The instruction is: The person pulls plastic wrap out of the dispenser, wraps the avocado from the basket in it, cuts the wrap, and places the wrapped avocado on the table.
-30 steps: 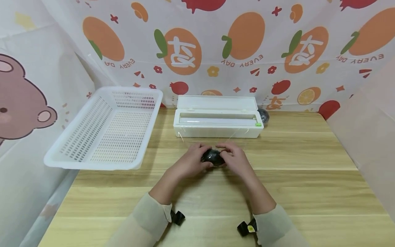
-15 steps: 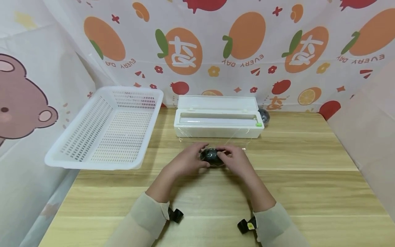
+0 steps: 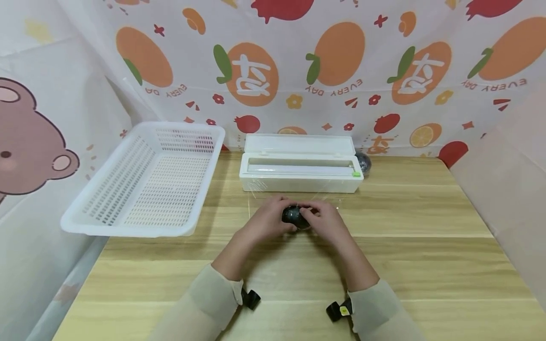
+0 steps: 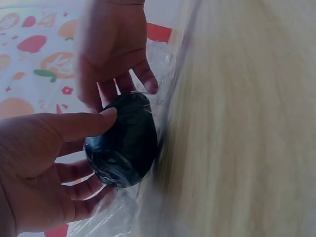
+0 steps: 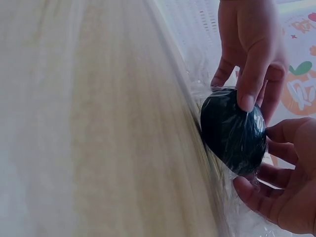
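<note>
A dark, glossy avocado (image 3: 293,216), wrapped in clear cling film (image 4: 106,222), lies between both hands just in front of a white film dispenser box (image 3: 300,184). My left hand (image 3: 269,219) grips its left side, the thumb on the near side and the fingers behind, as the left wrist view shows. From the other side my right hand (image 3: 326,221) holds the avocado (image 5: 234,131), its fingers curled about that end. A sheet of film runs from the dispenser towards the hands; its exact edges are hard to see.
A white perforated basket (image 3: 194,208) stands at the left of the wooden table (image 3: 426,265). Behind the dispenser's right end sits another dark, round wrapped thing (image 3: 364,163), partly hidden. A printed curtain (image 3: 294,57) hangs along the back.
The left hand has shifted slightly right over the last half second, and the avocado moved a little right with it. The right hand has stayed nearly in place.
</note>
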A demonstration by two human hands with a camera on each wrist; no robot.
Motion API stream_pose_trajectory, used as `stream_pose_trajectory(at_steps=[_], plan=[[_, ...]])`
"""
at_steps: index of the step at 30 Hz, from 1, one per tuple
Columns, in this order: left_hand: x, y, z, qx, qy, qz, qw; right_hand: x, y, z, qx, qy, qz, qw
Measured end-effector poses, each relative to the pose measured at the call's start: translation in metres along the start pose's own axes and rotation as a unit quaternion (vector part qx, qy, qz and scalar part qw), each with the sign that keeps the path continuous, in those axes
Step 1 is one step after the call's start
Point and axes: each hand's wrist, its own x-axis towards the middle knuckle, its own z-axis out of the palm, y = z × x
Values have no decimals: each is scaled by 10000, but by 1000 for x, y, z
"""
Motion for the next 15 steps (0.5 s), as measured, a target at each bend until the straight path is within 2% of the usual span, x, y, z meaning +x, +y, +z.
stream_pose_trajectory(at_steps=[3, 6, 10, 15], plan=[[2, -3, 0, -56, 42, -99, 9999, -1, -4, 0, -213, 229, -116, 9994], [4, -6, -1, -60, 0, -164, 9998, -2, -9, -1, -413, 344, -476, 9974], [5, -8, -2, 20, -138, -166, 9998, -2, -13, -1, -540, 57, -904, 9944], [5, -11, 0, -62, -274, -142, 9995, 1, -12, 0, -662, -226, -872, 9937]])
